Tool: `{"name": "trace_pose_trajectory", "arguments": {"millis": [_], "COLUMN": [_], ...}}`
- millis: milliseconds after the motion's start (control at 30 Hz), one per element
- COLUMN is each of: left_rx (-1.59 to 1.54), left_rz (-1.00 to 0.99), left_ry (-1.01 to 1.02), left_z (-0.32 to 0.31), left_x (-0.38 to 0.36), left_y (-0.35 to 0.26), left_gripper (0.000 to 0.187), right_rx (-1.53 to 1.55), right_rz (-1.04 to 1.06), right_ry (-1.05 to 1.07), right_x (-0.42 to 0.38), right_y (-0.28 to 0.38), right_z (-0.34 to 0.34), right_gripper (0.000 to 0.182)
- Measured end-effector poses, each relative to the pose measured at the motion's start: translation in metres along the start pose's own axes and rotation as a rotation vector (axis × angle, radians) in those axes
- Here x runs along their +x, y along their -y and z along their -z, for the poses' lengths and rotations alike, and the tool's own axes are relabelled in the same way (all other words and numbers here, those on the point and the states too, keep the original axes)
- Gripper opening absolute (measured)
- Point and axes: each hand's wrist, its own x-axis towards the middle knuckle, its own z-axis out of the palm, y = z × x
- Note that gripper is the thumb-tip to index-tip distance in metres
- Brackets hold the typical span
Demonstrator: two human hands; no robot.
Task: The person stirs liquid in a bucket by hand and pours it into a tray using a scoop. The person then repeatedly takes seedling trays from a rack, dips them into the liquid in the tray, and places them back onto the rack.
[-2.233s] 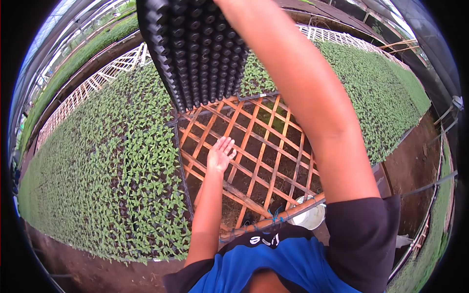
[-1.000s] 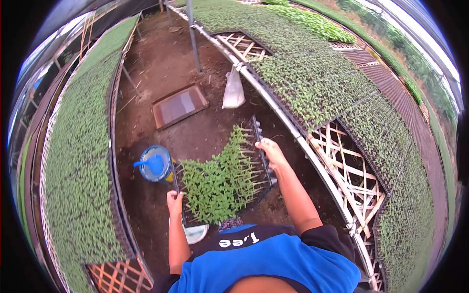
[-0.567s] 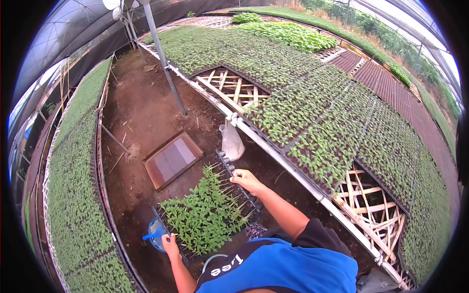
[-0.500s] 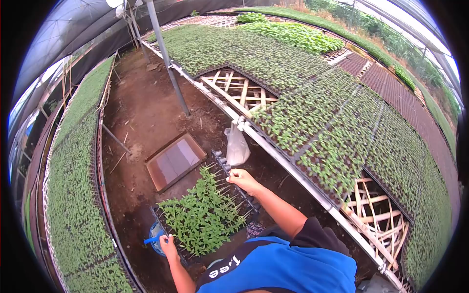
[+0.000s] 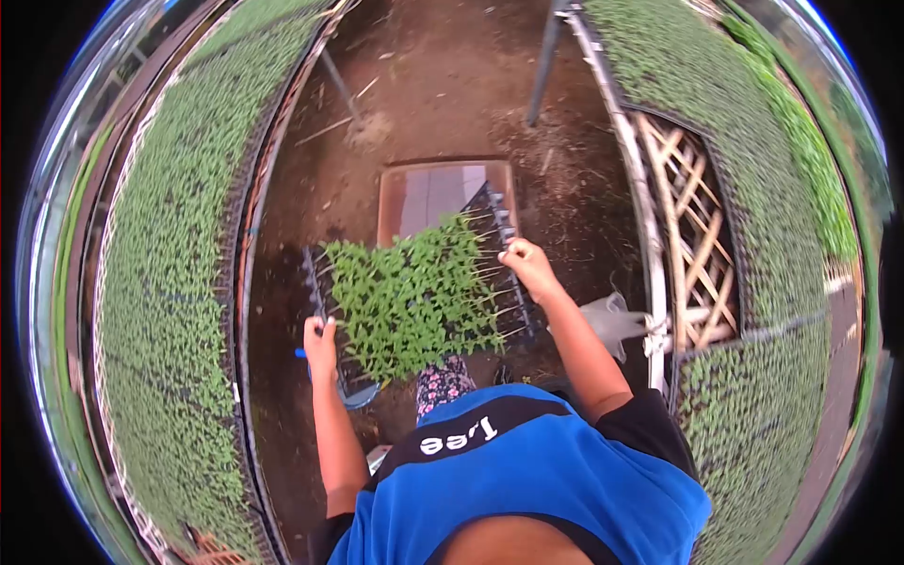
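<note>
A black tray of leafy green seedlings (image 5: pixel 410 301) hangs in front of my body, held at its two opposite edges. My left hand (image 5: pixel 321 347) is closed on the tray's left edge. On the right edge, my right hand (image 5: pixel 529 266) grips the rim with its fingers wrapped round it. The stems lean inward from the right rim. Just beyond the tray is a shallow brown basin (image 5: pixel 447 169) of water on the ground, its lower part hidden by the seedlings. A blue container (image 5: pixel 360 396) shows partly below the tray's left side.
A bench of seedling trays (image 5: pixel 169 282) runs along the left. On the right, another bench (image 5: pixel 753 395) has a gap showing wooden lattice (image 5: pixel 692 226). A pale plastic bag (image 5: pixel 614 322) hangs by its rail. A grey post (image 5: pixel 546 71) stands ahead on brown soil.
The view has turned to the right bench's left, so the aisle is now centred. The tray, in both hands, has swung round and now overlaps the basin's near side.
</note>
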Motion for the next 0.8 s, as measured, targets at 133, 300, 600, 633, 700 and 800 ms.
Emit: {"name": "trace_pose_trajectory", "arguments": {"millis": [133, 300, 600, 633, 700, 800], "left_rx": [0.068, 0.144, 0.444, 0.431, 0.468, 0.425], "left_rz": [0.075, 0.085, 0.139, 0.139, 0.168, 0.218], "left_ry": [0.022, 0.164, 0.193, 0.162, 0.174, 0.165], "left_z": [-0.041, -0.109, -0.284, -0.306, -0.341, -0.388], "left_x": [0.094, 0.230, 0.433, 0.450, 0.477, 0.531], "left_y": [0.003, 0.041, 0.177, 0.206, 0.220, 0.282], "left_gripper": [0.019, 0.021, 0.021, 0.021, 0.021, 0.021], "right_rx": [-0.021, -0.156, -0.697, -0.791, -0.860, -0.876], "right_rz": [-0.134, -0.298, -0.283, -0.198, -0.413, -0.603], "right_ry": [0.002, -0.116, -0.258, -0.259, -0.313, -0.373], "right_x": [0.084, 0.186, 0.375, 0.394, 0.428, 0.484], "right_y": [-0.028, -0.058, -0.241, -0.271, -0.306, -0.366], "right_z": [-0.001, -0.005, 0.032, 0.041, 0.052, 0.057], "right_gripper": [0.024, 0.028, 0.028, 0.028, 0.026, 0.024]}}
